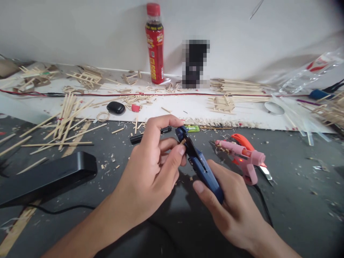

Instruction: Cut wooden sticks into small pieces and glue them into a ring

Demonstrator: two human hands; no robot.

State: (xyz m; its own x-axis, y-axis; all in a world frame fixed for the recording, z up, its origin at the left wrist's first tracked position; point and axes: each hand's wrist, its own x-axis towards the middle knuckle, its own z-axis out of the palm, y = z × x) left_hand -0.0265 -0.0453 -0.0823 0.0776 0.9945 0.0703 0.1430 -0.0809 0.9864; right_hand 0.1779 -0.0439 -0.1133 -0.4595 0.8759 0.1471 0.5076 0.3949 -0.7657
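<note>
In the middle of the head view, my right hand (228, 204) is wrapped round a blue hand tool (208, 175) with a dark blade-like part along its upper side. It looks like a cutter, though its exact kind does not show. My left hand (156, 165) is closed at the tool's far end. Thumb and fingers pinch a tiny piece of wooden stick (183, 142) beside the dark part, and the index fingertip touches the tool's head. Most of the small piece is hidden by the fingertips.
A pink glue gun (242, 154) and an orange-handled utility knife (266, 172) lie to the right. Left are loose wooden sticks (66, 122) and a long black box (48, 175). A red bottle (156, 46) stands at the wall; a black marker (137, 138) lies behind my left hand.
</note>
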